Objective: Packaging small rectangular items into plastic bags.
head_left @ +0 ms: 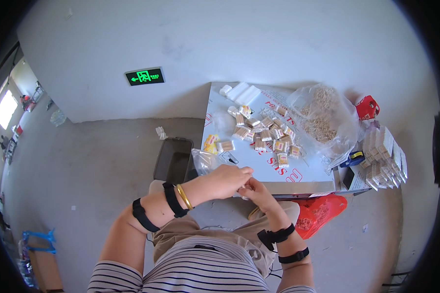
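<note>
My left hand point(230, 180) and my right hand point(260, 194) meet just off the near edge of the table point(308, 187), fingers pinched together. Something small and whitish shows under the fingers, too hidden to name. Close beyond my left hand, a clear plastic bag point(205, 161) lies at the table's left corner. Several small clear packs of thin wooden sticks point(260, 143) are scattered over the tabletop. One such pack point(225, 146) lies apart, beside a yellow printed wrapper point(210, 143).
A large clear bag of loose sticks point(322, 117) sits at the back right. White packages point(382, 154) are stacked at the right, near a blue tape dispenser point(353, 158). White blocks point(243, 93) lie at the back. A dark bin point(173, 158) stands left, a red bag point(322, 213) below the table.
</note>
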A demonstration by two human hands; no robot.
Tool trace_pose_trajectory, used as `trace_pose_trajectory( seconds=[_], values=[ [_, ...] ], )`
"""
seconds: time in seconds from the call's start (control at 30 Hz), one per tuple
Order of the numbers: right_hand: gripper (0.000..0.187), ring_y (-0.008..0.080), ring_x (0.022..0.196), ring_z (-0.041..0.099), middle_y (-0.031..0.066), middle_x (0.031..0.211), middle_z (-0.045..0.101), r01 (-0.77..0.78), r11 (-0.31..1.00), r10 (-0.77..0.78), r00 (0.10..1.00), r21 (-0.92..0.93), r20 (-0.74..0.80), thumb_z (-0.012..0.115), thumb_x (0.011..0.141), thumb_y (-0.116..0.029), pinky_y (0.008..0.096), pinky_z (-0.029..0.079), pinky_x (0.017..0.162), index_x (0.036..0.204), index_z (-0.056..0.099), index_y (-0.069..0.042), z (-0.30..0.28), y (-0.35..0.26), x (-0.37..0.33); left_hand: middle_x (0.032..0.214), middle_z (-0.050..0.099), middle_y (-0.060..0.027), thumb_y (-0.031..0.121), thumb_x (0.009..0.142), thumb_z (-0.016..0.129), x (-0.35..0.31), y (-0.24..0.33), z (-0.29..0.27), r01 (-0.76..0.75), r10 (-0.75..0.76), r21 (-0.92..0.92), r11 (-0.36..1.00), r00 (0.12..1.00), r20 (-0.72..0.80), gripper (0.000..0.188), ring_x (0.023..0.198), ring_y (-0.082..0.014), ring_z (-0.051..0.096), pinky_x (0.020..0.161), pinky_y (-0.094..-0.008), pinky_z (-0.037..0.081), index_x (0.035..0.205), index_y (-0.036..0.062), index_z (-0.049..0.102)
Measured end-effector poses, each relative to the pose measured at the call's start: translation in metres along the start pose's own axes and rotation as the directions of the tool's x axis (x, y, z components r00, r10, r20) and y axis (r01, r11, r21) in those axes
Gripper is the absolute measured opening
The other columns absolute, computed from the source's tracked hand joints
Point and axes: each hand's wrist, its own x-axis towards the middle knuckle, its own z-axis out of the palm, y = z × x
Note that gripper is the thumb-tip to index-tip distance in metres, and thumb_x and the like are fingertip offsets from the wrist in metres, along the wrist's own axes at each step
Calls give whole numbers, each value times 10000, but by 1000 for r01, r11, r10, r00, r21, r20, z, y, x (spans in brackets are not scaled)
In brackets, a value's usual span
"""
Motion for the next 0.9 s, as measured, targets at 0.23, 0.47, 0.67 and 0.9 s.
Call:
trace_pose_trajectory(
  seconds=[0.23, 0.47, 0.67, 0.9],
  values=[
    [305, 341, 1078, 517, 163, 1138, 536, 324, 269, -739, 673, -907, 21, 679, 704, -97, 402, 442, 889, 993, 598, -46, 71, -15, 21, 1227, 554, -74, 31, 783, 572, 15, 46, 20, -159, 161, 23, 987, 976, -147, 402, 897, -313, 636, 738, -425, 532, 1185, 36, 552],
    [376, 347, 1062, 498, 164, 1107, 524, 468, 556, -656, 754, -687, -17, 746, 691, -217, 415, 444, 870, 965, 566, -33, 88, 18, 39, 1152, 538, -92, -4, 772, 563, 26, 83, 40, -343, 227, -309, 887, 907, -355, 332, 889, -302, 637, 701, -409, 534, 1104, 15, 557],
    [407, 282, 1087, 510, 138, 1185, 548, 45, 998, -43, 997, 34, -62, 693, 818, -263, 388, 422, 928, 1131, 548, -48, 75, 15, 18, 1258, 512, -120, 124, 830, 642, -7, 79, 18, -365, 116, -409, 837, 847, -519, 384, 1133, -306, 530, 943, -398, 434, 1189, 36, 537],
    [557, 232, 1156, 518, 115, 1231, 557, 79, 576, -216, 975, 814, 59, 662, 839, -254, 378, 412, 1004, 1304, 469, -14, 57, 15, -5, 1421, 365, -184, 432, 928, 569, -65, -50, 73, 31, -657, -729, 684, 460, -598, 623, 1324, -309, 358, 1075, -403, 296, 1382, 53, 375]
  ],
)
